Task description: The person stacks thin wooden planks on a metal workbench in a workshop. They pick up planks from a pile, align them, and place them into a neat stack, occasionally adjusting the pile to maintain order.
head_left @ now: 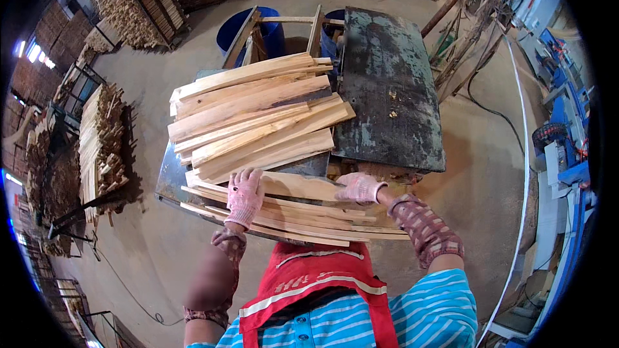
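My left hand, in a pink knit glove, lies with its fingers stretched over the left part of a pale wooden board. At the right end of the same board is my right hand, gloved alike, its fingers and thumb closed round the end; the fingertips are partly hidden. Several narrow wooden strips lie lengthwise between my hands and my red apron. Beyond my hands, a stack of wider boards lies in slanted, overlapping rows on the worktable.
A dark, worn metal machine top stands right of the boards. Behind are blue barrels and a wooden frame. Stacked timber stands at left; blue machinery lines the right. A cable trails on the floor.
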Demonstrator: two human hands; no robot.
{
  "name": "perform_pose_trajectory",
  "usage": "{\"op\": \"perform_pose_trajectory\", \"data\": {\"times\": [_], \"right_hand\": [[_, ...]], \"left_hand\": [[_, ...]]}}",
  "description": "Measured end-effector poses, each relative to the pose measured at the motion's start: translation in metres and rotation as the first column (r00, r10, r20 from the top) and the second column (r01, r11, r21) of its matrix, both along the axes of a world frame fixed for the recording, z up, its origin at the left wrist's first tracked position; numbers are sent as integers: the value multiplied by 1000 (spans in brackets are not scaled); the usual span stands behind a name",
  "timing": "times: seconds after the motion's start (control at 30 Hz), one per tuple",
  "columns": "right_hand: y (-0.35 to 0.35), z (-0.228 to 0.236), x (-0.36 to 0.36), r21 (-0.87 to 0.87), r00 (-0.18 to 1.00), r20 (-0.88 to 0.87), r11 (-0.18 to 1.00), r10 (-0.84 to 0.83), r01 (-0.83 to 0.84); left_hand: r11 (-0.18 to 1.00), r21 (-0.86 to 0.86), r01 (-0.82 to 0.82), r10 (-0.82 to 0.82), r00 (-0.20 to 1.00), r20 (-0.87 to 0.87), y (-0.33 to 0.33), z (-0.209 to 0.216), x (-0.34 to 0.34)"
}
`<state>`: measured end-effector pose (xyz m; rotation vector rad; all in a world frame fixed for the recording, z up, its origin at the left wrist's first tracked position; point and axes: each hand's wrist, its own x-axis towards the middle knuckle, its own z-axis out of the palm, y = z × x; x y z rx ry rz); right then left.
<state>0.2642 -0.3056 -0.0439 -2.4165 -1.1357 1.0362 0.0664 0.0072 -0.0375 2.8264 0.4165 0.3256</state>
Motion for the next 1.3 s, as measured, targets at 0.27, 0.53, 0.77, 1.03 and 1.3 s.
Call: {"op": "perform_pose_trajectory", "data": {"times": [0.27, 0.53, 0.77, 1.03, 1.3], "right_hand": [[-2, 56, 3, -249, 926, 32, 900, 376, -357], [118, 90, 95, 91, 764, 645, 990, 27, -112], [196, 77, 155, -195, 508, 845, 981, 167, 2], [100, 106, 76, -87, 619, 717, 922, 321, -378], [-20, 61, 24, 4, 974, -223, 999, -38, 40]], "left_hand": [[953, -206, 224, -262, 948, -182, 10, 16, 7], [887, -438, 148, -250, 951, -185, 16, 17, 2], [904, -358, 233, -285, 953, -100, 14, 19, 0], [901, -349, 260, -268, 963, 24, 11, 13, -2], [901, -391, 189, -240, 967, -85, 9, 24, 3]]}}
